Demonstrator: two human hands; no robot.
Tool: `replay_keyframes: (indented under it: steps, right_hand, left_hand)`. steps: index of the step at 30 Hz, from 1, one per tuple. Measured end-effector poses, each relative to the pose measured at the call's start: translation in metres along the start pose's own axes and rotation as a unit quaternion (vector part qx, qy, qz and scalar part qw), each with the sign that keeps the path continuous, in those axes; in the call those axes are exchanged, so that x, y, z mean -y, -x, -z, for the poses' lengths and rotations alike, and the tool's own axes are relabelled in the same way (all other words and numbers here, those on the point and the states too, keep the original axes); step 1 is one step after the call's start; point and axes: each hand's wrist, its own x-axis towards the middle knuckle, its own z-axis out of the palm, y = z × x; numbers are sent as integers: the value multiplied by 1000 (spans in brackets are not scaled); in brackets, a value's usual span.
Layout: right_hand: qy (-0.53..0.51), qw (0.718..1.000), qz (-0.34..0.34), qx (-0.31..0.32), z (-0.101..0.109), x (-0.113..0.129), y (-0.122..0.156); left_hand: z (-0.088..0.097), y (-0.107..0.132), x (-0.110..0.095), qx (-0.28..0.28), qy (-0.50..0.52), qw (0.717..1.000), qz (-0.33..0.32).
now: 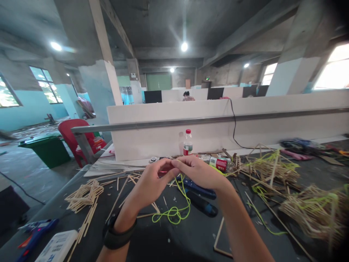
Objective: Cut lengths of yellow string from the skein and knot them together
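Note:
My left hand (pixel 154 180) and my right hand (pixel 200 173) meet above the middle of the table, fingertips pinched together. A thin yellow-green cord (pixel 188 203) runs from between them down to loose loops on the dark tabletop. The exact grip of each finger on the cord is partly hidden. A black band (pixel 120 233) circles my left wrist. Below and behind my right hand lie a dark blue tool (pixel 200 187) and a black-handled one (pixel 200 203), both partly covered.
A stick frame (pixel 84 194) and a white power strip-like box (pixel 56 247) lie left, near a blue glue gun (pixel 35 240). Stick structures with cord (pixel 313 211) fill the right. An upright bottle (pixel 188 142) and a lying bottle (pixel 220 164) stand near the white partition (pixel 152 142).

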Motion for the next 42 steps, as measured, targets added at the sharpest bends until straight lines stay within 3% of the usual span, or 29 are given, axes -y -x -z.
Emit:
replay_keyframes:
  steps: [8,15,18,23,30,32,35,38,42]
  right_hand:
    - [-18,1000,-4,-4,8,-5,1]
    - [-60,997,-35,-24,16,-20,-3]
    - [-49,998,-36,-24,19,-23,-3]
    - [-6,999,-22,-25,22,-20,0]
    - [39,999,-21,-23,16,-8,4]
    - [46,999,-14,-10,13,-5,4]
    - [59,998,-19,-1,10,-3,4]
    - [57,998,-31,-1,10,-2,3]
    - [6,999,-34,15,12,-4,2]
  left_hand:
    - [1,-4,5,-30,13,999,29]
    - [2,-6,12,-23,-25,999,31]
    - [3,-5,11,-14,13,999,37]
    - [4,-4,6,-22,149,986,65]
    - [1,-8,16,-88,48,993,65]
    - [-2,-9,16,-95,81,990,60]
    - [-8,-10,10,-58,143,985,77]
    - [-12,-6,3,-28,53,996,65]
    - [-13,-3,1,-72,-153,984,-56]
